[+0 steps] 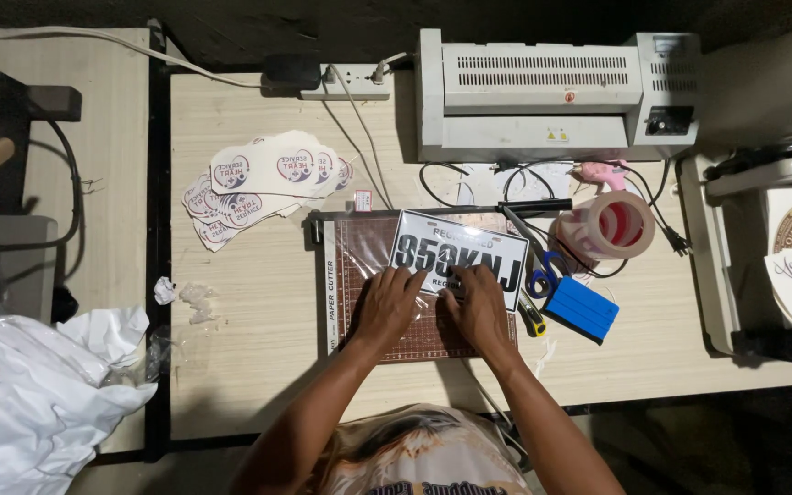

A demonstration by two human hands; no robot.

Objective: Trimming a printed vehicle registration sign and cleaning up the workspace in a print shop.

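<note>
The counter (258,367) fills the middle of the frame, pale wood, with a second surface at the far left carrying white cloth (38,403). At upper right sits the laminator (552,92), with cords trailing from it toward a power strip (346,82) at upper centre. Below it, centre frame, lies the paper cutter (368,302), its brown gridded bed partly covered by the plate (458,259), a white rectangle with bold dark characters lying slightly tilted, its right end lower.

Both hands press flat on the plate's lower edge: the left hand (387,307) open, fingers spread, mostly over the cutter bed; the right hand (478,307) likewise open and palm down, fingertips on the plate. Neither grips anything.

To the right of the cutter, close together, are a tape roll (611,225), a blue squeegee (581,309), scissors (538,261) and a small knife (531,316). A stack of round stickers (263,183) lies at upper left of the counter.

Risks, as I judge them: the plate sits askew on the grid, so pressing or trimming it as it lies could set it crooked. Flat palms on a glossy face may slide it or trap bubbles and creases. The scissors and knife lie just beside the right hand, so a sideways sweep could catch a blade or knock the tools off. The loose cords near the tape roll could snag.
</note>
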